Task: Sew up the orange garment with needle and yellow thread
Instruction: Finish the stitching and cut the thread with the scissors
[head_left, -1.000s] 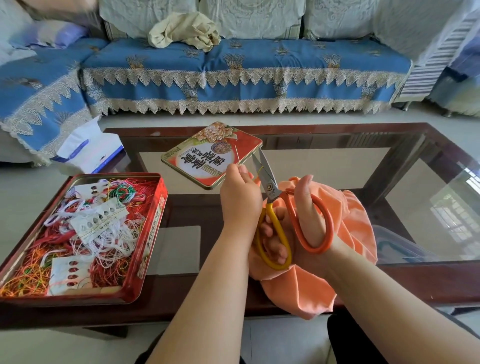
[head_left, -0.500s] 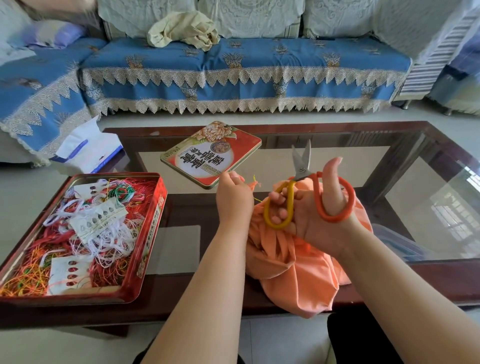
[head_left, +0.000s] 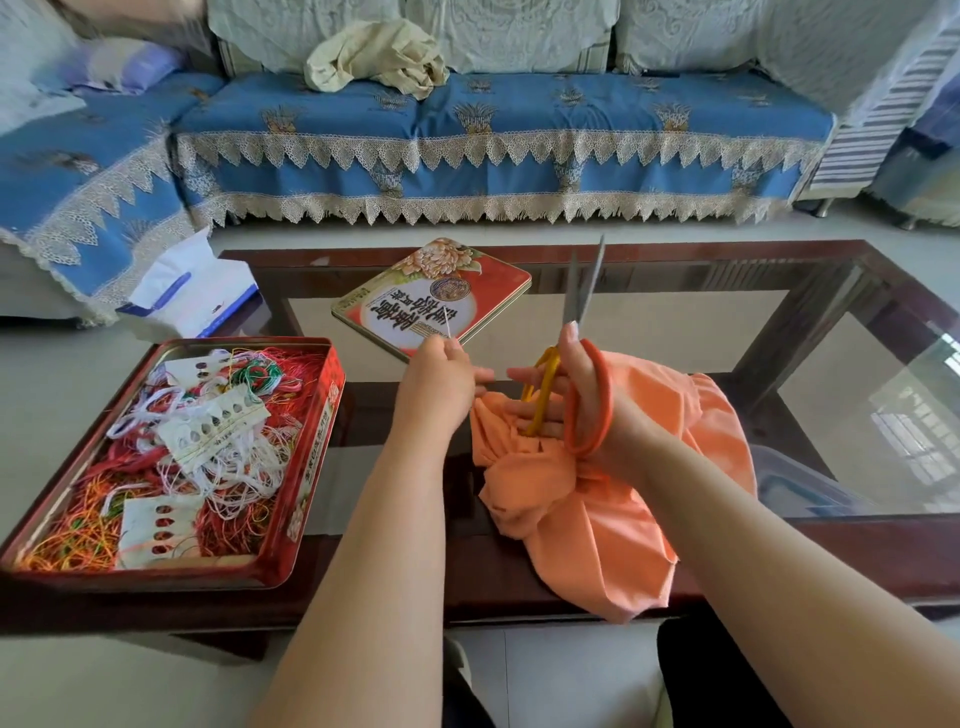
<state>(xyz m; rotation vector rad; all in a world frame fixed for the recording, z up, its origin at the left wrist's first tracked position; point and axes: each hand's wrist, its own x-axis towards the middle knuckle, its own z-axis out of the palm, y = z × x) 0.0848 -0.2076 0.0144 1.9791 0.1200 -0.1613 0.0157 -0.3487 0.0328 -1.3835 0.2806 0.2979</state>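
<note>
- My left hand (head_left: 439, 382) pinches the needle (head_left: 447, 323) at the fingertips; the needle sticks up just above the knuckles, over the tin lid (head_left: 434, 296).
- My right hand (head_left: 566, 395) grips the scissors (head_left: 569, 364): fingers curled through the yellow loop, orange loop round the back of the hand, blades pointing up and slightly parted.
- The garment (head_left: 613, 499) lies bunched on the near table (head_left: 779, 566) edge, under and beside my right hand, part of it hanging over the edge.
- Yellow thread: I can't make out a strand between needle and cloth, too thin or blurred.
- Judgement: scissors out and needle held clear of the cloth suggests the stitching is done or nearly so, and thread cutting is the step in hand.
- I can't see any seam, so whether it's closed I can't tell.
- Left, as I judge it: put scissors and needle down, check the seam.
- Thread tin (head_left: 171, 457) sits open on the left, full of tangled threads, well apart from the garment.
</note>
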